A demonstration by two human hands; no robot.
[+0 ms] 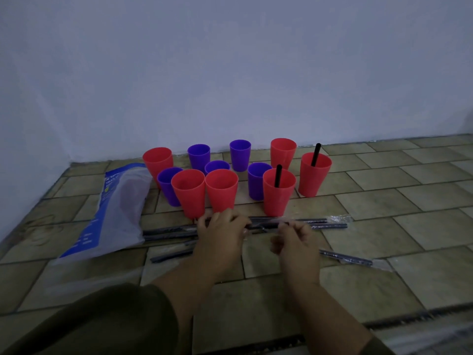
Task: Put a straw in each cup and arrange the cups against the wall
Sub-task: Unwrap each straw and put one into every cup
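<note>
Currently, your left hand and right hand each pinch the same wrapped straw with curled fingers, low over the floor, just before the cluster of cups. Caution: if the wrapper tears suddenly, your hands may jerk forward and topple the nearest red cups, which stand close together. Two red cups already hold straws; tipping them would spill those.

- A plastic bag, blue along its edges and cloudy-clear in the middle, with white print, lies flat.
- A floor of tan rectangular tiles with dark joints runs under the bag and away to its right.
- A dark ridged strip crosses the floor, well right of the bag and nearer the camera.
</note>
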